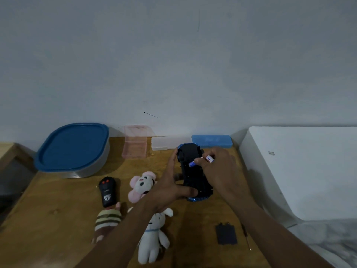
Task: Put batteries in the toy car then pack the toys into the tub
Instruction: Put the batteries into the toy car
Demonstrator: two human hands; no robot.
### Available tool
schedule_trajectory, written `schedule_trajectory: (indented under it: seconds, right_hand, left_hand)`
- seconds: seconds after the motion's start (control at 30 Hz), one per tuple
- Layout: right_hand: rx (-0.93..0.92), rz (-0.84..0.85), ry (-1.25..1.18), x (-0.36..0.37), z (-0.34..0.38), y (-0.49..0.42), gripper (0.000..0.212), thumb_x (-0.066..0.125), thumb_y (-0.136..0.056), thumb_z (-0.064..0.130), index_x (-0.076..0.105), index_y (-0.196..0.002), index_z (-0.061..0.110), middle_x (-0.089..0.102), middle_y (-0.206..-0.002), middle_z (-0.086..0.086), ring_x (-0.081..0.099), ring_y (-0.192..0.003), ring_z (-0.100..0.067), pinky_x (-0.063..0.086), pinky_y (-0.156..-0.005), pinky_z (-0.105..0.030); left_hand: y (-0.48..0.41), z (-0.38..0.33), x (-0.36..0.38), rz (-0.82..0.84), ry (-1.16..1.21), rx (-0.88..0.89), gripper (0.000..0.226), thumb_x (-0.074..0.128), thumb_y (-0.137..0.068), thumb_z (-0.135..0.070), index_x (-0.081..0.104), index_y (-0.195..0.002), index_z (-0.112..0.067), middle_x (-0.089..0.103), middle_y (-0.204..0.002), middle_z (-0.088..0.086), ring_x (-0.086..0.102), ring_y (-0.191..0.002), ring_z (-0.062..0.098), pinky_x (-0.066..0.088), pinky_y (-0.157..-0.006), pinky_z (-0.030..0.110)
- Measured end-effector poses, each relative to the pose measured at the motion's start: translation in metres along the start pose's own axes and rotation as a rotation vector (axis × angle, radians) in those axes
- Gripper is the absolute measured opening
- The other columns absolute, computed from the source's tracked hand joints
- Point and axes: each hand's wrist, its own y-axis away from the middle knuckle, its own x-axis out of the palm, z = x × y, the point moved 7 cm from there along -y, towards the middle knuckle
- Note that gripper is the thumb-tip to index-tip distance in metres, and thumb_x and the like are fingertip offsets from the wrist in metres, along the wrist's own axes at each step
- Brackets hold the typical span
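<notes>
The blue toy car (190, 171) lies upside down on the wooden table, its black underside facing up. My left hand (172, 187) grips its left side and near end. My right hand (218, 169) holds blue-and-white batteries (209, 158) over the car's underside; one battery's end (191, 163) pokes out toward the car's middle. The black battery cover (226, 233) lies on the table at the near right. The tub (73, 151), grey with a blue lid on, stands at the back left.
A black remote (107, 191), a pink-eared plush (142, 185), a striped plush (106, 221) and a white plush (153, 235) lie near me. A pink case (135, 146), a clear box (164, 143) and a blue case (212, 141) line the wall. A thin screwdriver (247, 238) lies at right, beside a white block (299, 171).
</notes>
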Motion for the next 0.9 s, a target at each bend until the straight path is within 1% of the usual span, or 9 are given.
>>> schedule_trajectory:
  seconds: [0.07,0.13,0.2,0.27,0.33,0.47,0.63,0.77,0.9]
  right_hand:
    - [-0.019,-0.009,0.007,0.002,0.002,0.001,0.019,0.07,-0.084,0.031,0.065,-0.083,0.014,0.063,-0.08,0.002,0.06,-0.074,-0.013,0.049,-0.062,-0.027]
    - [-0.022,-0.031,-0.017,0.005,0.004,0.002,0.022,0.074,-0.081,0.031,0.067,-0.077,0.01,0.066,-0.077,-0.004,0.063,-0.073,-0.02,0.053,-0.065,-0.035]
    - [-0.02,-0.036,-0.026,0.008,0.006,0.002,0.028,0.076,-0.079,0.032,0.068,-0.072,0.006,0.067,-0.073,-0.01,0.064,-0.071,-0.026,0.053,-0.063,-0.039]
    - [-0.01,-0.031,-0.042,0.009,0.005,0.001,0.029,0.078,-0.077,0.032,0.069,-0.071,0.005,0.068,-0.072,-0.01,0.065,-0.069,-0.026,0.054,-0.062,-0.039]
    - [0.008,-0.018,-0.072,0.01,0.003,-0.001,0.025,0.079,-0.075,0.032,0.069,-0.07,0.01,0.068,-0.07,-0.003,0.065,-0.067,-0.02,0.057,-0.063,-0.04]
    - [0.055,0.019,-0.118,0.014,0.0,-0.007,0.022,0.083,-0.07,0.032,0.064,-0.064,0.021,0.067,-0.071,0.004,0.066,-0.067,-0.013,0.059,-0.065,-0.038]
    - [0.212,0.131,-0.243,0.012,-0.011,-0.014,0.028,0.087,-0.066,0.031,0.067,-0.07,0.012,0.071,-0.073,-0.001,0.066,-0.066,-0.011,0.051,-0.056,-0.024]
    - [0.273,0.151,-0.273,0.015,-0.017,-0.016,0.036,0.089,-0.061,0.032,0.062,-0.07,0.011,0.07,-0.077,-0.006,0.067,-0.07,-0.016,0.053,-0.06,-0.029]
    - [0.269,0.11,-0.278,0.019,-0.019,-0.015,0.04,0.09,-0.059,0.033,0.055,-0.066,0.014,0.064,-0.067,-0.001,0.065,-0.065,-0.017,0.056,-0.062,-0.035]
  left_hand:
    - [0.002,0.0,-0.001,-0.008,-0.003,0.002,0.124,0.078,-0.068,0.013,0.013,-0.143,-0.061,0.057,-0.132,0.005,0.062,-0.115,0.025,0.056,-0.085,0.057]
    - [0.003,-0.002,-0.002,-0.01,-0.015,0.014,0.125,0.077,-0.068,0.015,0.011,-0.145,-0.059,0.057,-0.131,0.004,0.063,-0.113,0.023,0.056,-0.085,0.055]
    - [0.004,-0.005,-0.004,0.0,-0.034,0.032,0.126,0.076,-0.068,0.016,0.011,-0.145,-0.059,0.057,-0.131,0.005,0.063,-0.112,0.024,0.058,-0.082,0.052]
    - [0.005,-0.007,-0.006,0.016,-0.044,0.035,0.127,0.077,-0.067,0.015,0.011,-0.143,-0.061,0.057,-0.13,0.008,0.063,-0.113,0.03,0.058,-0.08,0.051]
    - [0.006,-0.007,-0.007,0.022,-0.039,0.035,0.127,0.077,-0.066,0.015,0.011,-0.143,-0.062,0.058,-0.129,0.011,0.063,-0.112,0.033,0.058,-0.08,0.051]
    - [0.006,-0.009,-0.008,-0.003,-0.027,0.062,0.127,0.077,-0.066,0.016,0.012,-0.143,-0.061,0.06,-0.128,0.011,0.063,-0.112,0.029,0.056,-0.084,0.057]
    - [0.006,-0.012,-0.008,0.02,-0.022,0.075,0.125,0.078,-0.066,0.015,0.015,-0.142,-0.062,0.059,-0.13,0.009,0.062,-0.114,0.028,0.056,-0.085,0.056]
    - [0.008,-0.011,-0.005,0.042,-0.02,0.067,0.125,0.076,-0.068,0.016,0.012,-0.143,-0.062,0.057,-0.132,0.008,0.063,-0.114,0.025,0.057,-0.084,0.052]
    - [0.008,-0.011,-0.006,0.041,-0.018,0.047,0.126,0.076,-0.067,0.017,0.012,-0.143,-0.061,0.057,-0.132,0.01,0.063,-0.114,0.025,0.058,-0.08,0.047]
